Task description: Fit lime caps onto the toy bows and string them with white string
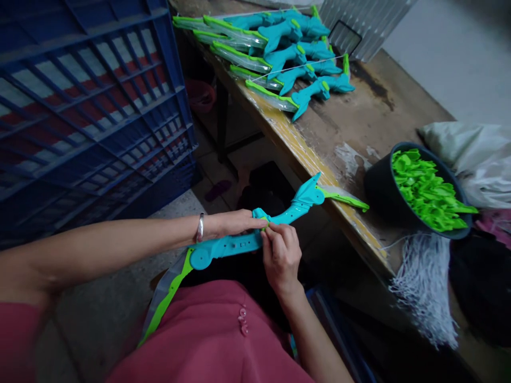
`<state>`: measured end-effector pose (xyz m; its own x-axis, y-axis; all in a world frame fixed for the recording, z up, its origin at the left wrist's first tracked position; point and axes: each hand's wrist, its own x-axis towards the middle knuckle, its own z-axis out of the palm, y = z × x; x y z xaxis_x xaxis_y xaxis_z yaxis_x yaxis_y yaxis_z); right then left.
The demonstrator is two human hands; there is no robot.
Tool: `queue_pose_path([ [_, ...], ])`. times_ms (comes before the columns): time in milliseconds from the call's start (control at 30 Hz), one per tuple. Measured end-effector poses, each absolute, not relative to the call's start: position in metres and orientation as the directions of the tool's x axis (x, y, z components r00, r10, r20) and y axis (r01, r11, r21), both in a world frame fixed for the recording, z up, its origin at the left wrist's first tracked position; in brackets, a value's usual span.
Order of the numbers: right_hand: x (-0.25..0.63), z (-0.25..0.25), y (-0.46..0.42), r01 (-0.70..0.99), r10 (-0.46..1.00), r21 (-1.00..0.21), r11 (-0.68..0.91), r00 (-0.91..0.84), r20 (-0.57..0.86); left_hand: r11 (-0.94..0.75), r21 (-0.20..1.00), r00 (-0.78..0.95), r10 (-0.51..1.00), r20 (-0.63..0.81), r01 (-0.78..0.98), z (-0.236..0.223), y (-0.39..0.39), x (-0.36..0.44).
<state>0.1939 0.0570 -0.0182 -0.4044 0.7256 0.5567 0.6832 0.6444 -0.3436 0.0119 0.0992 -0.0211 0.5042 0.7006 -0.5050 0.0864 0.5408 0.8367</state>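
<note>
Across my lap lies a toy bow (295, 213), with a turquoise middle and green limbs backed with clear plastic. My left hand (233, 221), with a silver bracelet at its wrist, lies over the bow's middle and grips it there. Close beside it, the thumb and fingers of my right hand (283, 252) are pinched together at a small green piece (264, 219) on the bow's grip. The fingertips partly cover this piece. One limb of the bow reaches over the table edge, while the other hangs down beside my pink shirt.
Several similar bows (303, 69) lie in a row on the wooden table (359, 127). A dark bucket (377, 181) holds green plastic pieces (423, 186). White strings (427, 290) hang over the table edge near it. Blue crates (91, 106) stand at the left.
</note>
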Motion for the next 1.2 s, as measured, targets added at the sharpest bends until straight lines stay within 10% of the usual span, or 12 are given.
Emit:
queue_pose_path([
  [433,0.207,-0.035,0.059,0.633,0.577,-0.128,0.764,-0.58,0.574,0.592,0.806,0.4,0.738,-0.544,0.004,-0.034,0.095,0.024],
  [700,0.218,-0.021,0.045,0.582,0.671,-0.337,0.74,-0.597,0.44,0.735,0.673,0.644,0.474,-0.601,0.087,-0.025,0.09,-0.012],
  [1000,0.404,-0.006,0.1,0.93,0.886,-0.359,-0.073,0.226,0.404,0.565,0.797,0.696,0.484,-0.531,0.216,-0.016,0.066,-0.056],
  [1200,0.45,0.003,0.142,0.901,0.883,-0.242,-0.359,0.412,0.226,0.126,0.93,0.562,0.767,-0.311,0.344,0.019,0.067,-0.054],
])
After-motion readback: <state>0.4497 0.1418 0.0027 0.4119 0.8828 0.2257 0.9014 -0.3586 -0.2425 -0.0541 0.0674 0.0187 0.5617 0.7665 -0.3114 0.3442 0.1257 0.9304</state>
